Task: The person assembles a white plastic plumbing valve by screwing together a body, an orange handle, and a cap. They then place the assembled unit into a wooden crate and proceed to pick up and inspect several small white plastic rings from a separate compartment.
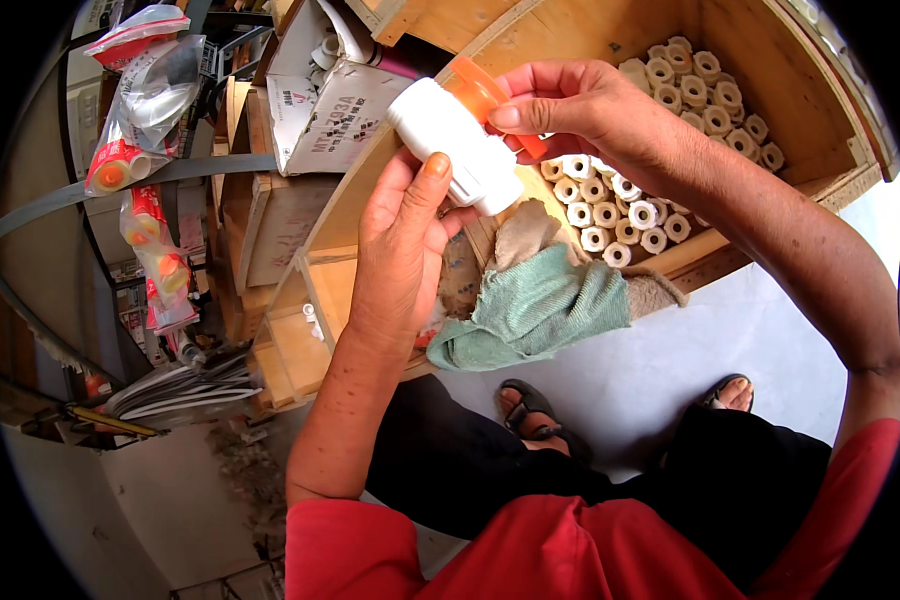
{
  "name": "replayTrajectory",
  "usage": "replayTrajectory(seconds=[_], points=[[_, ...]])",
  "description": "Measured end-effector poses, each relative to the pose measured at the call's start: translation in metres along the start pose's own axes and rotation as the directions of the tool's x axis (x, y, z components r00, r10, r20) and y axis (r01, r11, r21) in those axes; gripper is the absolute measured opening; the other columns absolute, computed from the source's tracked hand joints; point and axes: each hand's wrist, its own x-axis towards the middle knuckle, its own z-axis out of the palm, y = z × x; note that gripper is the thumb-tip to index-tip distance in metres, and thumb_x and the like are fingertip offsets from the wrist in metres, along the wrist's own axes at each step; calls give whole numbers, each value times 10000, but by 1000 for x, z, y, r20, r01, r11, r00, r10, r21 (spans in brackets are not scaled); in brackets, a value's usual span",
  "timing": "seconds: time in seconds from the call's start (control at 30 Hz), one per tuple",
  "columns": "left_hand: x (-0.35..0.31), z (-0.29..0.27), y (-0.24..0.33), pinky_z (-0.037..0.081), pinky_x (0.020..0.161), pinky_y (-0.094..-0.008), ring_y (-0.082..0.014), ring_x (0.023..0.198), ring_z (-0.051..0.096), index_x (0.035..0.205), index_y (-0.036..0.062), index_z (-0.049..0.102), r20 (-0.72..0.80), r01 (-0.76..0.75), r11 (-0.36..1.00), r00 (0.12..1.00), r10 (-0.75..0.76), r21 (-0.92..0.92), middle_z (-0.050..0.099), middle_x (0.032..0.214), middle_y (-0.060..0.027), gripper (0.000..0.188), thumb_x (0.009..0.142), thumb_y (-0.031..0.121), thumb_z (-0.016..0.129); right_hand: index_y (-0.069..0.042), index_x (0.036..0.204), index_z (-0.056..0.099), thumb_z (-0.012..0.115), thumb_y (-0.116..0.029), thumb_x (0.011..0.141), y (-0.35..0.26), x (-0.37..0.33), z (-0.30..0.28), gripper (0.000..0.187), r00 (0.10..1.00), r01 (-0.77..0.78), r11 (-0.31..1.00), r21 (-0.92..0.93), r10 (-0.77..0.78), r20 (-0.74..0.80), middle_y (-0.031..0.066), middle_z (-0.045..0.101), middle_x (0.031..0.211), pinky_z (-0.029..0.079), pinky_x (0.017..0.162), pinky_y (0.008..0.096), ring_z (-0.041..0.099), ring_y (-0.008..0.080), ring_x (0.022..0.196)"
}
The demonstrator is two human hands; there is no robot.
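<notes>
A white plastic ball valve (452, 143) with ridged round ends is held up in front of me, tilted. My left hand (405, 215) is closed round the underside of its body, thumb lying along the near side. On the valve's upper side sits an orange handle (478, 90). My right hand (570, 105) pinches this handle between thumb and fingers. Whether the handle is seated fully on the valve is hidden by the fingers. Below and behind the right forearm, many white, hollow plastic fittings (616, 255) stand in rows in a wooden bin (560, 30).
A green cloth (545, 305) and a brown cloth (526, 232) drape over the bin's near edge. Small wooden compartments (332, 285) lie to the left. Beyond them is an open white cardboard box (335, 115). Bagged parts (150, 110) hang at the far left.
</notes>
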Motion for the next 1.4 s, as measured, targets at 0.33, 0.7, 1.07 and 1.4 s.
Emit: replayTrajectory(seconds=[0.33,0.7,1.07,1.4], points=[[-11,-29,-2,454,978,-366,-170,1110,550,1303,13,435,-2,84,996,996,-85,-23,546,1214,-100,466,920,198,627,-47,1064,661,581,-434,930,10,56,-29,417,972,-204,818,-538,236,-9,61,661,893,541,756,277,632,133,855],[-30,-51,-6,441,959,-301,-154,1071,546,1226,47,429,30,-272,902,960,278,336,531,1160,-71,596,720,-94,712,-65,1012,698,698,-218,749,98,104,-41,304,937,-107,-62,-992,328,-121,127,698,972,533,774,418,663,319,939],[-30,-55,-8,444,967,-294,-149,1078,549,1193,42,450,95,-369,808,925,368,459,517,1153,-61,577,707,-109,723,-41,961,700,596,-40,776,129,95,-56,212,974,-33,-186,-982,216,-74,143,694,979,546,787,398,668,308,967],[-36,-55,-3,442,973,-297,-154,1083,554,1190,46,451,102,-377,777,919,380,503,498,1177,-64,581,698,-108,719,-35,929,687,604,-115,761,102,93,-45,203,992,-31,-101,-994,122,-43,157,684,961,540,781,417,662,333,928]])
